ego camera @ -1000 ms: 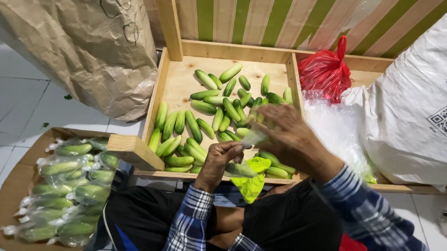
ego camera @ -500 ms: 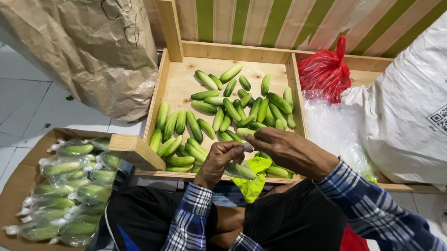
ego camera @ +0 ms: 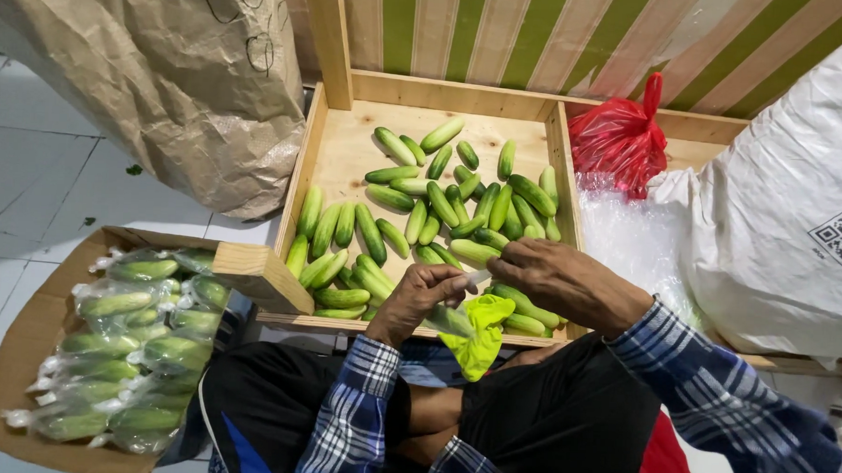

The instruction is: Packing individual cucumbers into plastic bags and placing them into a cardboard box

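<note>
Left grip (ego camera: 423,297) pinched shut on the neck of a clear bag (ego camera: 451,319) with a cucumber inside; right grip (ego camera: 555,278) closed on the same neck just beside it, fingertips meeting over the tray's (ego camera: 324,140) near edge. Bag hanging below both grips, above a yellow-green cloth (ego camera: 478,332). Loose cucumbers (ego camera: 422,209) spread beyond the grips in the tray; filled bags (ego camera: 128,347) boxed well left. Likely step: sealing the bag's mouth. Next move probably calls for a tight twist or knot with the neck held firm, without letting the bag slip.
</note>
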